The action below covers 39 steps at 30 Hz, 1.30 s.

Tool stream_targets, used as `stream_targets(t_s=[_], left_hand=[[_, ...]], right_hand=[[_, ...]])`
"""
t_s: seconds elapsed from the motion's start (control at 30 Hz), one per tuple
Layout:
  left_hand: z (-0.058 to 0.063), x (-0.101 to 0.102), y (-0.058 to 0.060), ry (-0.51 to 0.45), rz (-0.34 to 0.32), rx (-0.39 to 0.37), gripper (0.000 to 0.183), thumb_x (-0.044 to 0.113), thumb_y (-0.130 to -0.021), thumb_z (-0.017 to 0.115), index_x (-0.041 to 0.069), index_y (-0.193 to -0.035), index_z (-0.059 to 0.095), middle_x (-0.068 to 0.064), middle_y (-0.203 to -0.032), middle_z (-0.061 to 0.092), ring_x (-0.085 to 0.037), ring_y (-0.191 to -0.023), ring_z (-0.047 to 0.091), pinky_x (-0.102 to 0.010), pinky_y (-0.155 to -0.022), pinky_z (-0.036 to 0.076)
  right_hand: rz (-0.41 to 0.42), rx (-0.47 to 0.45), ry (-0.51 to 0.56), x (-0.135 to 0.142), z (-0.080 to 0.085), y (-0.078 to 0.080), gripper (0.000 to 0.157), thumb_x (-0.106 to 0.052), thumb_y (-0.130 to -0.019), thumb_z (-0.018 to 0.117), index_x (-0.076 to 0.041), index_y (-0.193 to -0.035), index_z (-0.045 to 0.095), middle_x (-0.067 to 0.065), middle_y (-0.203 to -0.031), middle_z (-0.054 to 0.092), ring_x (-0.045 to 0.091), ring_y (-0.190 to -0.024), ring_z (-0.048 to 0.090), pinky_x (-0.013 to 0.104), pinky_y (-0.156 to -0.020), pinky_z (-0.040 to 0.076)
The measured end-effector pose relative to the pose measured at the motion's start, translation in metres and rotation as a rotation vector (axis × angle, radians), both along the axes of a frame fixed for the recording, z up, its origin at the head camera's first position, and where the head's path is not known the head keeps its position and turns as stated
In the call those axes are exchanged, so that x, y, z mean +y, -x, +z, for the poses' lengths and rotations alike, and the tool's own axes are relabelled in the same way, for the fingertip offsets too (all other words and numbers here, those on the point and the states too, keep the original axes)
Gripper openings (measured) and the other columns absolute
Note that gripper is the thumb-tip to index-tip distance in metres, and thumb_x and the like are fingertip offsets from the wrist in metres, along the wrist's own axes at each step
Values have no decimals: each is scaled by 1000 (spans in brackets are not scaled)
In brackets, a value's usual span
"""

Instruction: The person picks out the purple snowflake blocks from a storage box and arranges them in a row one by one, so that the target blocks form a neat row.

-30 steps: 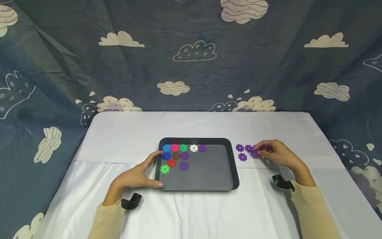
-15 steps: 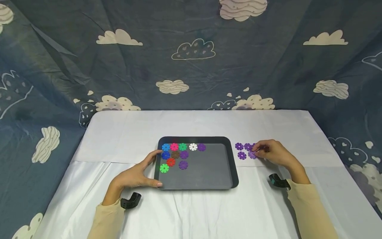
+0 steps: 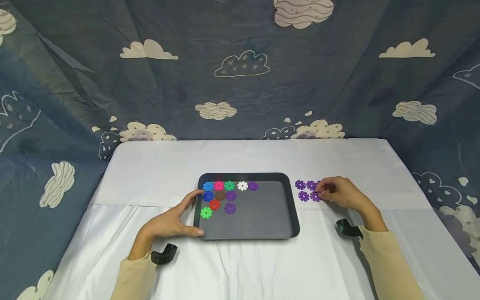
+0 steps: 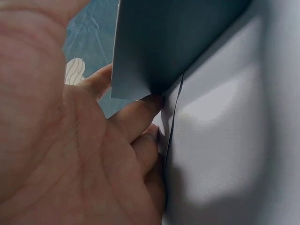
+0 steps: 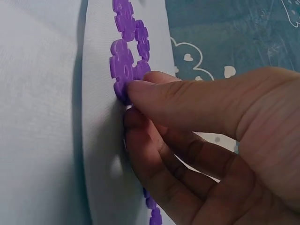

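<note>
A dark grey tray [image 3: 262,221] lies on the table with notched plastic discs in it. The left hand [image 3: 168,221] grips the tray's left side, thumb at the near corner and index finger at the rim. In the left wrist view, fingers [image 4: 136,119] touch the tray's outer wall [image 4: 173,37]. To the tray's right, the right hand [image 3: 343,193] pinches a purple disc [image 3: 315,196] at the near right of a small cluster. The right wrist view shows the thumb on that purple disc [image 5: 121,65], which lies against other purple discs [image 5: 123,16].
In the tray, a blue disc [image 3: 208,186], a pink disc [image 3: 218,186], a white disc [image 3: 242,186], a red disc [image 3: 214,204] and several others lie in loose rows. More purple pieces [image 5: 154,215] show behind the right fingers. White cloth [image 3: 247,266] covers the table.
The right hand has moved slightly left and nearer, bringing its purple disc away from overlap into place beside the others. The left hand stays at the tray.
</note>
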<state>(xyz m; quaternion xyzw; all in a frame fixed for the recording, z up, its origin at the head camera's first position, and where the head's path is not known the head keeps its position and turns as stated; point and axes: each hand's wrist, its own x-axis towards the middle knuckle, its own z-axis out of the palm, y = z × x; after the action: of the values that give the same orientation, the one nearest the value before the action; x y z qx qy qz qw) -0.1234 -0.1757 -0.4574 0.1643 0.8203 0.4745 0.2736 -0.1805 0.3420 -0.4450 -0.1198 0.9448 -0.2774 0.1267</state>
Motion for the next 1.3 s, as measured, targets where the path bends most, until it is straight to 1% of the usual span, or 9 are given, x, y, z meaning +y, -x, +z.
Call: stream_targets(t_s=[0.2,0.43,0.53,0.7,0.9,1.0,1.1,1.2,1.3], left_hand=[[-2,0,-1,-7,-7,6,114,38,-76,88,30,-160,11,-19,-168,3,-43,-154,4,-72,-116,11],[-4,-1,-1,-1,-7,13,115,39,-76,88,30,-160,11,-19,-168,4,-43,-154,5,-72,-116,12],[-4,0,-1,-1,-8,16,114,40,-76,88,30,-160,11,-19,-168,5,-43,-154,6,-71,-116,13],[-3,0,-2,1,-1,10,115,40,-75,88,30,-160,12,-19,-168,5,-43,-154,5,-71,-116,13],[-2,-2,-3,0,6,9,115,39,-75,88,30,-160,11,-20,-167,5,-43,-154,5,-71,-116,12],[-3,-3,-3,2,7,2,115,39,-75,88,30,-160,11,-19,-168,5,-43,-154,5,-71,-116,12],[-4,-2,-3,3,2,9,115,39,-76,88,30,-160,11,-19,-167,6,-44,-154,6,-71,-116,12],[-3,-1,-1,1,5,17,115,40,-75,89,31,-160,12,-18,-168,6,-42,-154,6,-70,-117,13],[-3,-1,0,-1,3,23,115,40,-75,89,31,-160,12,-18,-168,6,-42,-154,6,-70,-117,13]], right_hand=[[4,35,-27,-2,5,-4,10,-5,-88,73,-6,-98,72,3,-89,69,17,-81,60,30,-74,51],[32,64,9,-7,11,-8,12,-4,-89,74,-6,-101,73,4,-91,70,16,-78,59,24,-68,50],[56,101,10,-11,15,-9,12,-5,-89,74,-6,-100,73,5,-94,72,15,-79,61,25,-71,53],[122,162,34,-23,26,-8,13,-4,-88,75,-6,-100,73,6,-97,73,14,-81,64,29,-77,57],[221,213,85,-43,41,-2,15,1,-86,74,-3,-101,72,6,-94,74,14,-81,69,29,-76,59],[276,212,88,-55,49,0,16,1,-87,73,-3,-103,72,5,-92,74,13,-80,69,28,-75,59],[314,191,61,-68,56,3,18,0,-89,72,-3,-107,72,2,-92,73,13,-80,69,29,-74,58],[346,166,37,-82,61,8,21,-1,-89,72,-3,-110,71,4,-95,74,15,-84,70,30,-76,58],[399,147,22,-96,62,14,23,-2,-90,72,-2,-113,71,9,-102,75,18,-90,71,33,-78,59]])
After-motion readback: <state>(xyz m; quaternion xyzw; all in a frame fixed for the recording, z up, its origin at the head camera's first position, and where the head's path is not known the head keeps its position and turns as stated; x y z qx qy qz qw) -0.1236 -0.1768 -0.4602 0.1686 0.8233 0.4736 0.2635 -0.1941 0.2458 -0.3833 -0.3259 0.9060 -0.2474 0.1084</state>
